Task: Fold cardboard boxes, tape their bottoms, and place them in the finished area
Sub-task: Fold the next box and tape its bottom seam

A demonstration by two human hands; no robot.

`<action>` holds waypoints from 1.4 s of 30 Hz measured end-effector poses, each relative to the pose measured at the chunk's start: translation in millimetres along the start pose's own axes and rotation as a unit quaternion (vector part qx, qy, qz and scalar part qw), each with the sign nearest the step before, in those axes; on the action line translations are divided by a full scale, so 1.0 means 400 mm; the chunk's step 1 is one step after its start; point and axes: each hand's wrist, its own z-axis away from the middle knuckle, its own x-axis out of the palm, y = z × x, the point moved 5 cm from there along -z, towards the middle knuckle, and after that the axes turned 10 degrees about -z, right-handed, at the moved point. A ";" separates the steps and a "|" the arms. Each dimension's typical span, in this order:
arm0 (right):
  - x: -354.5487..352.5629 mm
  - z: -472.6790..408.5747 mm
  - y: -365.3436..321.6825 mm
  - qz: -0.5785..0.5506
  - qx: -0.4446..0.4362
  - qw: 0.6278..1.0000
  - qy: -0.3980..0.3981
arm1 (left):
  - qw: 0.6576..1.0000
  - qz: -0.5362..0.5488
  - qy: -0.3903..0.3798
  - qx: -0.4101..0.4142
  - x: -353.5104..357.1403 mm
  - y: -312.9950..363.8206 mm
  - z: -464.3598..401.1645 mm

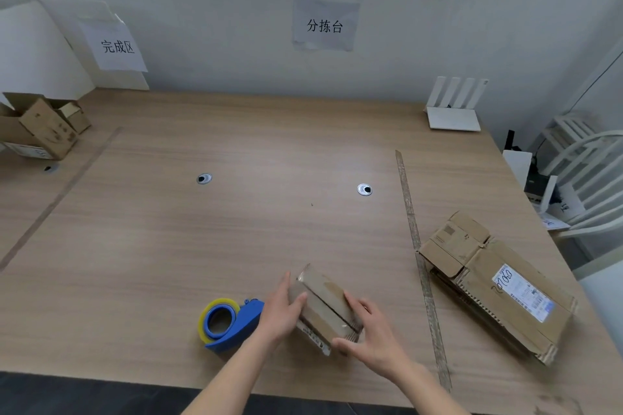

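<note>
At 6 o'clock on the wood-grain surface [168,229], near its front edge, sits a small brown cardboard box [325,308] with clear tape over its upturned flaps, seam slit still visible down the middle. Left hand [281,312] grasps the box's left side, thumb laid on top; right hand [371,330] grasps the near right corner, fingers curled over the edge, so both grips are closed on the box. Risks, as judgement: tape looks wrinkled at the far end with a loose tab sticking up, so it may peel or the flaps may spring if lifted by the sides; squeezing could buckle the thin walls; the box may slip on the long carry left. Blue tape dispenser with a yellow-edged roll of clear tape [229,323] lies just beside the left wrist at 7 o'clock, and a sweep leftward could knock it. Finished area is at 10 o'clock past a faint tape line [57,199], where folded brown boxes [43,126] already stand under a paper sign [116,47]. Stack of flat brown cardboard with a white label [495,283] waits at 3 o'clock, beyond a strip of tape on the surface [416,246]. Two round cable grommets [204,178] mid-surface, flush, no obstacle. White router [453,111] at 1 o'clock, white chair [583,178] off the right edge.
</note>
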 end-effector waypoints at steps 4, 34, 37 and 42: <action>0.026 -0.007 -0.029 0.042 0.086 0.988 0.124 | 0.997 -0.056 0.054 0.013 -0.015 0.002 0.002; 0.034 -0.008 -0.054 -0.050 0.006 0.992 0.117 | 0.949 -0.300 0.003 -0.098 -0.055 -0.352 -0.022; 0.013 -0.001 -0.054 -0.053 -0.002 0.989 0.135 | 0.958 -0.278 0.006 -0.071 -0.068 -0.358 -0.034; -0.023 -0.040 -0.171 -0.083 -0.067 0.978 0.180 | 0.989 -0.145 0.027 0.029 -0.185 -0.292 -0.023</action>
